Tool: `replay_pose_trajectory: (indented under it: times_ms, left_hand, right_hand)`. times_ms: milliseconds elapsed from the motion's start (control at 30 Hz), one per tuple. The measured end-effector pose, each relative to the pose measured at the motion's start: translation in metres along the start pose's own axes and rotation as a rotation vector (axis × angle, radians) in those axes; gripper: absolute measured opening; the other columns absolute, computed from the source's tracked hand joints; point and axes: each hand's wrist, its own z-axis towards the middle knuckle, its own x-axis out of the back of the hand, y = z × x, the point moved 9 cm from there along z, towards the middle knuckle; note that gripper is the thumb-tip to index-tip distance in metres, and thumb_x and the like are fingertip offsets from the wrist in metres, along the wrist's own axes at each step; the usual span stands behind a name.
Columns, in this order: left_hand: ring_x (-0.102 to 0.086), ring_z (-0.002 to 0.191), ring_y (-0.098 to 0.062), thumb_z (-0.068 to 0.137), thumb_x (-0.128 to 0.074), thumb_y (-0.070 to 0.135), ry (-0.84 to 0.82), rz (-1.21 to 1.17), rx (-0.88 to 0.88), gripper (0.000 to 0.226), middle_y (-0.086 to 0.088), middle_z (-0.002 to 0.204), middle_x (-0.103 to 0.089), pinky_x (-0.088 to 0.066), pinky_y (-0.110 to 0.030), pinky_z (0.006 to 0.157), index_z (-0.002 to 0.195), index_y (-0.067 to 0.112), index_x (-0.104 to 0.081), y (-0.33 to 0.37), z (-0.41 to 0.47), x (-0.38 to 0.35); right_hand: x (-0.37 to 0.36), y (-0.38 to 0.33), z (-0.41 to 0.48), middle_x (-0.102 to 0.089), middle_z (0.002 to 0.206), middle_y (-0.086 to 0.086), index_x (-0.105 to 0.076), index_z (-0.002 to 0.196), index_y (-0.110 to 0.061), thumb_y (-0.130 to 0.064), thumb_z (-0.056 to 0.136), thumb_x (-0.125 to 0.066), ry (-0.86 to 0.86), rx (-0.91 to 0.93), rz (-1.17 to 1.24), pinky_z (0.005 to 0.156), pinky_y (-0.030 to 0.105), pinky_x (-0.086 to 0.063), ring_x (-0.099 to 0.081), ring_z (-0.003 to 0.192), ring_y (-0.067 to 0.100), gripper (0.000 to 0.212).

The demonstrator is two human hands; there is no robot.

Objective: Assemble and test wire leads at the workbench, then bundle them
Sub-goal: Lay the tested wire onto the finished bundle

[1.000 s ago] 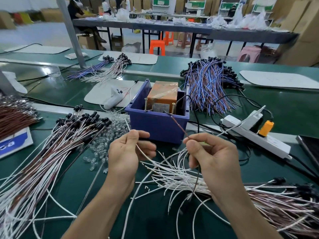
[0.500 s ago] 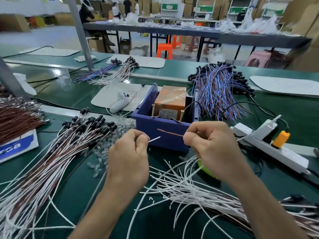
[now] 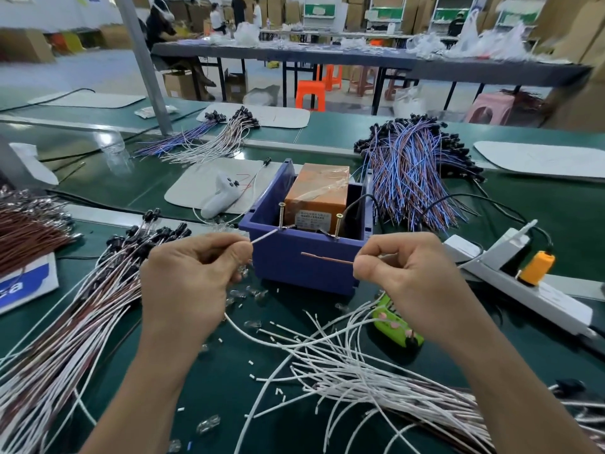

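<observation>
Since 0.5 s ago the white wire [image 3: 263, 237] has swung its tip up, from level with the brown wire [image 3: 324, 258] to the foot of the left screw [image 3: 281, 216]. The left hand [image 3: 183, 283] pinches the white wire between thumb and forefinger, and it leaves the fingertips toward 2 o'clock. Whether its tip touches the screw cannot be told. The right hand [image 3: 412, 280] pinches the brown wire, whose bare copper end points to 9 o'clock across the front wall of the blue box [image 3: 304, 273], apart from the white wire. Both hands hide the rest of their wires. At 6 o'clock from the right hand, a green tool [image 3: 396, 326] is half covered by the wrist. The blue box holds an orange block [image 3: 317, 198] wrapped in clear tape, its label unreadable. 2 screws stand at the box's front rim, the right screw [image 3: 338, 224] beside a black cable.
</observation>
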Motion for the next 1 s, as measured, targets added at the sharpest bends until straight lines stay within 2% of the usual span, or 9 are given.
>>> replay_pose_trajectory:
  times_ms: [167,233,400,500,600,667,833,1000]
  left_hand:
    - [-0.058,0.047,-0.002,0.083,-0.085,0.022,0.039,0.108,-0.092,0.027,0.014,0.060,-0.070,-0.050,-0.017,0.052,0.075,0.046,-0.077,0.008,0.005,-0.011]
    - [-0.059,0.048,-0.004,0.085,-0.083,0.023,0.067,0.120,-0.107,0.029,0.016,0.061,-0.070,-0.051,-0.021,0.052,0.075,0.050,-0.076,0.009,0.006,-0.012]
    - [-0.064,0.053,-0.014,0.088,-0.081,0.023,0.130,0.161,-0.140,0.026,0.018,0.065,-0.071,-0.058,-0.036,0.058,0.074,0.043,-0.072,0.007,0.005,-0.009]
    - [-0.064,0.055,-0.011,0.088,-0.081,0.023,0.147,0.179,-0.155,0.030,0.022,0.068,-0.071,-0.055,-0.037,0.057,0.073,0.046,-0.069,0.008,0.003,-0.009]
    - [-0.065,0.055,-0.013,0.089,-0.080,0.025,0.158,0.166,-0.137,0.023,0.020,0.067,-0.071,-0.057,-0.037,0.056,0.074,0.042,-0.072,0.004,0.002,-0.008]
    - [-0.065,0.054,-0.014,0.088,-0.080,0.026,0.168,0.158,-0.128,0.019,0.018,0.066,-0.071,-0.059,-0.038,0.058,0.075,0.039,-0.074,0.002,0.003,-0.007]
    - [-0.064,0.054,-0.010,0.089,-0.079,0.028,0.175,0.178,-0.134,0.025,0.021,0.066,-0.070,-0.056,-0.036,0.056,0.072,0.044,-0.070,0.004,0.002,-0.007]
    - [-0.066,0.054,-0.014,0.089,-0.079,0.028,0.194,0.153,-0.106,0.018,0.017,0.065,-0.071,-0.059,-0.039,0.058,0.074,0.037,-0.073,0.000,0.005,-0.004]
  right_hand:
    - [-0.003,0.001,0.000,-0.040,0.046,-0.007,-0.071,0.071,-0.019,-0.018,0.091,-0.071,-0.003,0.005,-0.002,0.043,0.019,-0.023,-0.027,0.042,0.007,0.020]
    - [-0.002,0.002,0.000,-0.041,0.046,-0.007,-0.071,0.072,-0.018,-0.018,0.091,-0.071,0.003,0.001,0.005,0.043,0.018,-0.023,-0.027,0.041,0.007,0.019]
    - [0.005,0.003,0.001,-0.040,0.045,-0.008,-0.070,0.070,-0.018,-0.016,0.091,-0.071,0.048,0.011,0.010,0.043,0.016,-0.023,-0.027,0.041,0.007,0.021]
    - [0.012,0.000,0.001,-0.043,0.045,-0.004,-0.071,0.073,-0.018,-0.020,0.091,-0.071,0.134,0.039,-0.046,0.044,0.019,-0.024,-0.029,0.042,0.008,0.018]
    - [0.017,-0.006,-0.002,-0.048,0.047,0.000,-0.072,0.074,-0.018,-0.023,0.091,-0.071,0.218,0.087,-0.117,0.045,0.018,-0.026,-0.032,0.043,0.008,0.018]
    - [0.020,-0.009,-0.004,-0.049,0.047,-0.003,-0.070,0.072,-0.019,-0.023,0.091,-0.072,0.270,0.114,-0.155,0.045,0.018,-0.028,-0.034,0.044,0.008,0.019]
    - [0.022,-0.009,-0.005,-0.052,0.049,-0.011,-0.068,0.070,-0.023,-0.023,0.092,-0.072,0.343,0.144,-0.207,0.045,0.016,-0.030,-0.039,0.043,0.006,0.022]
    - [0.022,-0.003,-0.004,-0.055,0.051,-0.015,-0.069,0.072,-0.025,-0.023,0.093,-0.072,0.368,0.135,-0.231,0.047,0.014,-0.032,-0.045,0.045,0.007,0.021]
